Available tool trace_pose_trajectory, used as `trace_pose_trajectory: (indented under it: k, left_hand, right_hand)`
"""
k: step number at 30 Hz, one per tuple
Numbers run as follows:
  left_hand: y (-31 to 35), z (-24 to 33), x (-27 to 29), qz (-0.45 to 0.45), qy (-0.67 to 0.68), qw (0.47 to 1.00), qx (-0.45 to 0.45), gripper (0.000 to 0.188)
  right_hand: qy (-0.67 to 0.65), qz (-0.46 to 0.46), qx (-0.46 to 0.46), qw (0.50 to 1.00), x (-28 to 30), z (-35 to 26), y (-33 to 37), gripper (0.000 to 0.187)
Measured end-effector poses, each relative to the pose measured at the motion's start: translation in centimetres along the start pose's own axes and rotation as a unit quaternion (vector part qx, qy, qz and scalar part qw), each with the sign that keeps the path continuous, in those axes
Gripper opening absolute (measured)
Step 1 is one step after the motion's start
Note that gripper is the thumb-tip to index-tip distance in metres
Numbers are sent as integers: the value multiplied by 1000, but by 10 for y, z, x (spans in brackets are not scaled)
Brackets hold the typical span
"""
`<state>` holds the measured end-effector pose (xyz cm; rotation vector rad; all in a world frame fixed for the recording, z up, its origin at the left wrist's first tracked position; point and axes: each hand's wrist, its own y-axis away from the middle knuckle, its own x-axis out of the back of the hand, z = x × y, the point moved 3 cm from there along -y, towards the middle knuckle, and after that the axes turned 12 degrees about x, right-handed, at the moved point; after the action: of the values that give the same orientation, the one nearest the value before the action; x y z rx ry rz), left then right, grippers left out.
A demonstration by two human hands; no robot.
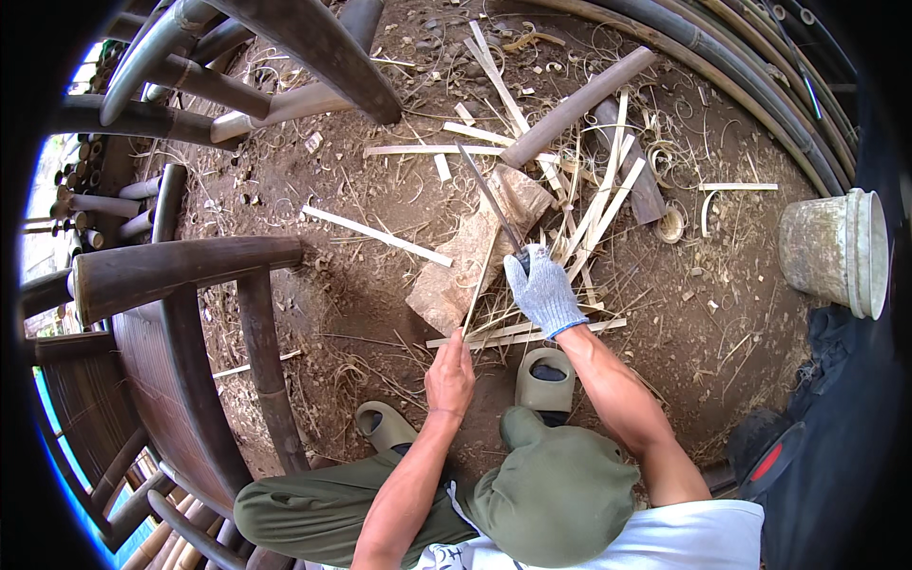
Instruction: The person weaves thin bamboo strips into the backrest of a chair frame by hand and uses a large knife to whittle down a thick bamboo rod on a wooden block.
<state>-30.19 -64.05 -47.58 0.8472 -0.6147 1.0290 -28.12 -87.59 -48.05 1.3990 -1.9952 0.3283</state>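
My bare left hand point(449, 378) is closed around the near end of a thin bamboo strip point(479, 284). The strip slants away over a pale, rough wooden block point(446, 281) lying on the ground. In a grey knitted glove with a blue cuff, my right hand point(546, 293) grips a knife by its dark handle. The long, narrow knife blade point(489, 195) points away and to the left above the block, near the strip's far end. Whether blade and strip touch, I cannot tell. More pale split bamboo strips point(600, 220) lie beside my right hand.
Beyond the block lie a bamboo pole piece point(579, 106) and a dark half-round piece point(632, 166). Shavings litter the dirt floor point(351, 294). Dark bamboo furniture point(185, 271) stands at left, a dirty white bucket point(829, 249) at right. Long bamboo poles point(731, 81) curve along the far right.
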Motion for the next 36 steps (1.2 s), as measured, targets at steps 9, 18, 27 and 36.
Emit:
trace_pose_trajectory:
  k: [9,18,27,36]
  left_hand:
    - [1,5,2,-8,-13,1000,20,27]
    - [2,4,3,30,-5,999,-23,31]
    - [-6,11,19,-65,-115,991,34,21]
    - [7,-7,0,-28,-36,999,24,19]
  right_hand:
    - [-265,215,132,931,34,-56,1,38]
    - [28,-61,25,997,7,7,-9,49]
    - [41,-41,9,998,-8,25,-13,49]
    - [35,-37,23,998,-12,18,-1,48]
